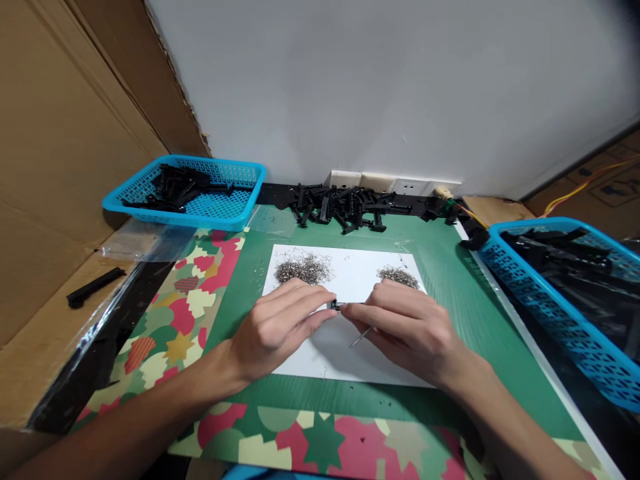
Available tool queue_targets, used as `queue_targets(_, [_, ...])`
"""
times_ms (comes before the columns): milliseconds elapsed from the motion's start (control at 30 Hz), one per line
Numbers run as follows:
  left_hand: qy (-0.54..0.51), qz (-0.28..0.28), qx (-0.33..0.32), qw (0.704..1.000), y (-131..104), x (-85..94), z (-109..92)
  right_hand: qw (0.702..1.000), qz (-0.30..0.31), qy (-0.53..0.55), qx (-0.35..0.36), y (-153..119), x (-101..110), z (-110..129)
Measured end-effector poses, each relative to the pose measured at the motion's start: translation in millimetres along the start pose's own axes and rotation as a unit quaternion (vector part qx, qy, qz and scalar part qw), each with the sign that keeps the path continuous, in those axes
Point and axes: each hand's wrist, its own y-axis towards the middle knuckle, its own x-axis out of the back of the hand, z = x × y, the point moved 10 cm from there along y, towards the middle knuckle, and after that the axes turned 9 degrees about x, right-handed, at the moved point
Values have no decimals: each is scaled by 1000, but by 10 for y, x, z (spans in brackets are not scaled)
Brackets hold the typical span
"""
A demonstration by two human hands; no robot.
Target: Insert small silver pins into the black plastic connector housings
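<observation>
Over a white sheet [320, 353], my left hand [280, 323] pinches a small black part [334, 305] between thumb and fingers. My right hand [407, 327] is closed around a thin metal tool [361, 337], whose shaft sticks out below the fingers. The right fingertips meet the right side of the black part, and its far end is partly hidden by them. Behind my left hand lies a larger pile of small metal pieces [304, 268]. A smaller metal pile [397, 276] sits just beyond my right hand.
A heap of black plastic parts [345, 205] lies against the wall by the sockets [411, 187]. Blue baskets with black parts stand at the back left [240, 220] and right [560, 320]. One long black part [95, 288] rests on cardboard at the left.
</observation>
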Motion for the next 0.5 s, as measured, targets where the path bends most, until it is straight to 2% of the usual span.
queue_targets(167, [6, -10, -5, 1000, 22, 31, -39, 1000, -18, 5, -4, -1, 19, -2])
queue_targets(500, [9, 0, 2, 1000, -3, 0, -14, 1000, 6, 2, 14, -16, -20, 39])
